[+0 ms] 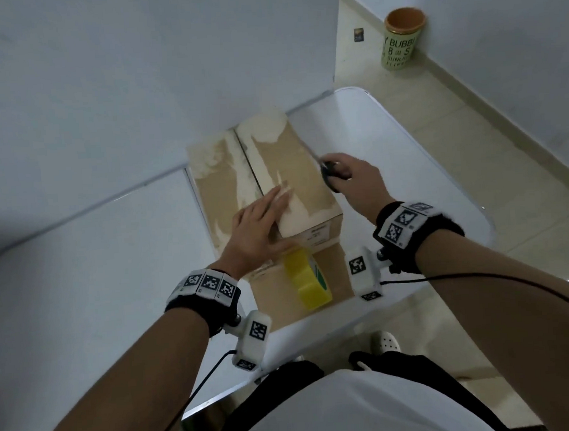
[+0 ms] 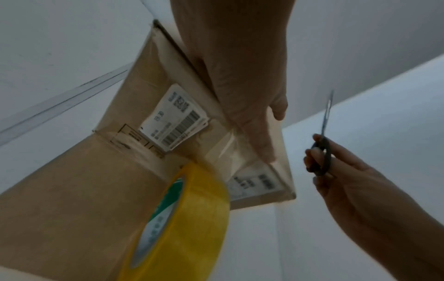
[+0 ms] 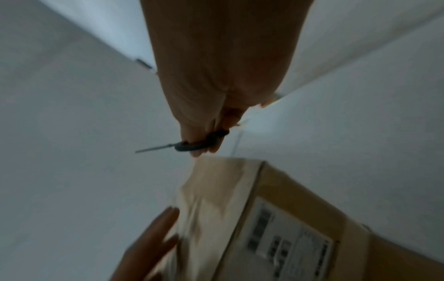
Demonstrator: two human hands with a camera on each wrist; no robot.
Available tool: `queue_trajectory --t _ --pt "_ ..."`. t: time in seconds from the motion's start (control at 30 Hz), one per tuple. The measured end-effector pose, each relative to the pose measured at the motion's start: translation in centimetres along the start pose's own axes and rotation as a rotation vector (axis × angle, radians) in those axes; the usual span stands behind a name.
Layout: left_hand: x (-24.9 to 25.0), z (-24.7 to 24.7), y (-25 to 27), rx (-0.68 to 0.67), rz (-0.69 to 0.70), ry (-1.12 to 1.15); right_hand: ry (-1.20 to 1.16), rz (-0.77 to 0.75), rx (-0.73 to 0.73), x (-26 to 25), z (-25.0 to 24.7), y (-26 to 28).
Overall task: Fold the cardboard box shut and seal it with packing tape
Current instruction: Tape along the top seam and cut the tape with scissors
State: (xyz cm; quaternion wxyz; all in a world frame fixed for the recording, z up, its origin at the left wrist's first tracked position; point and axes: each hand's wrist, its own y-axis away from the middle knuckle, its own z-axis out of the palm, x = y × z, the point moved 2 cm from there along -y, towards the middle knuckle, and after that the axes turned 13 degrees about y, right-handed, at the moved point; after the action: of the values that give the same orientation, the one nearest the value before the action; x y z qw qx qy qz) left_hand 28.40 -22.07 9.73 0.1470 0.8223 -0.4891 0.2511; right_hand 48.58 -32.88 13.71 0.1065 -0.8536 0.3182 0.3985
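Head view: white desk (image 1: 79,261) against a white wall; beyond its far right corner, on the tiled floor, a pale green cylindrical bin (image 1: 400,40) with an orange inside. Cardboard box (image 1: 264,183) sits mid-desk toward the far edge, top flaps closed, centre seam visible, surface matte brown with pale torn patches and glossy old tape. One flap lies flat on the desk toward the near edge; on it stands a yellow tape roll (image 1: 308,278) on edge. Left hand (image 1: 260,230) lies flat on the box top, fingers straight and together, pressing. Right hand (image 1: 351,178), off the box's right side, curls round black-handled scissors (image 1: 329,172).

Left wrist view: white barcode label (image 2: 175,121) on the box's near side; a clear tape strip runs from the roll up onto the box under the fingers. Scissors blades look closed, thin and metallic.

Right wrist view: blurred; fingers wrapped round the scissors handle, blade pointing away over the desk, clear of the box.
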Motion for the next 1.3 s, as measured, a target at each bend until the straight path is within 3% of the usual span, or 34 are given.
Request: queue_trajectory --t 0.1,0.13,0.17,0.27,0.3,0.33,0.5,0.67,0.9,1.17,1.23,1.3 --pt "0.1 -2.1 1.6 0.313 -0.280 0.512 0.210 -0.253 -0.307 -3.0 2.7 0.9" --pt "0.1 -2.7 2.4 0.330 -0.413 0.712 0.316 -0.315 -0.392 -3.1 3.7 1.4" --pt "0.0 -3.0 3.3 0.245 -0.534 0.860 0.446 -0.371 -0.434 -2.9 4.6 1.7" --pt "0.3 -2.6 6.4 -0.282 -0.818 0.958 0.672 -0.473 -0.399 -2.5 5.8 2.1" --pt "0.4 -1.7 7.2 -0.386 -0.872 0.969 0.683 -0.490 -0.384 -2.5 5.9 2.1" --pt "0.4 -0.6 7.7 -0.394 -0.904 1.022 0.706 -0.518 -0.371 -2.5 6.1 2.2" --pt "1.3 6.1 7.3 0.008 -0.888 1.449 0.898 -0.595 -0.291 -2.7 7.1 2.6" --pt "2.4 7.7 6.7 0.114 -0.943 1.495 0.959 -0.638 -0.257 -3.2 6.9 2.7" --pt "1.4 7.3 7.1 0.046 -0.937 1.344 0.908 -0.624 -0.238 -2.9 7.1 2.9" --pt "1.3 8.5 7.1 0.000 -1.070 1.516 0.830 -0.589 -0.297 -3.1 6.7 2.3" --pt "1.5 8.5 7.0 0.000 -1.076 1.522 0.767 -0.529 -0.365 -3.4 6.2 1.8" --pt "1.6 8.4 6.9 0.025 -1.089 1.526 0.615 -0.362 -0.559 -4.1 5.1 1.1"
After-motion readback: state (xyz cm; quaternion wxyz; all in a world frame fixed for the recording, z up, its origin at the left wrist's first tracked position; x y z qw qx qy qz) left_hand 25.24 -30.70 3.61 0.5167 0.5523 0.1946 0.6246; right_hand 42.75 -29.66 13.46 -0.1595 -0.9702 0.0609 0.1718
